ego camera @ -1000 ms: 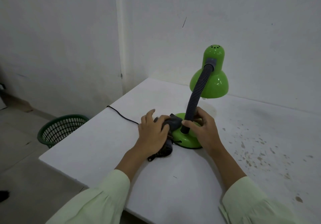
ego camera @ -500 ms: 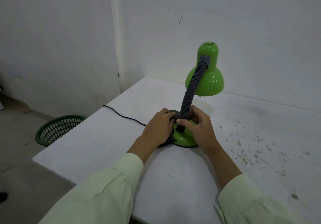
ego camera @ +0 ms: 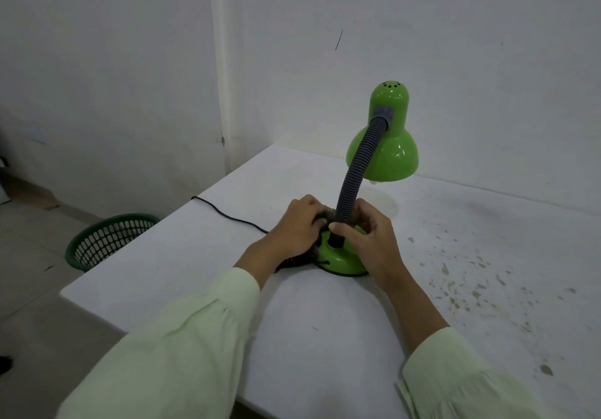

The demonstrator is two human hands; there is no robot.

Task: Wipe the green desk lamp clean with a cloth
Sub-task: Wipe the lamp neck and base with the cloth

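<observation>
Left hand (ego camera: 294, 228) presses the soft cloth (ego camera: 320, 220) against the lamp base (ego camera: 341, 257); right hand (ego camera: 370, 239) pinches the bendy gooseneck (ego camera: 354, 174) low, probably the steadiest hold.

I see the green desk lamp (ego camera: 383, 151) with a glossy, smooth shade and base that catch highlights like polished plastic or enamel; I cannot tell which. Its gooseneck (ego camera: 357, 171) is ribbed, matt grey. The cloth (ego camera: 304, 257) under my left hand (ego camera: 294, 230) looks dark, soft and fuzzy. The white table (ego camera: 325, 321) is matt, speckled with rough stains on the right. The basket (ego camera: 107, 239) looks like perforated green plastic.
</observation>
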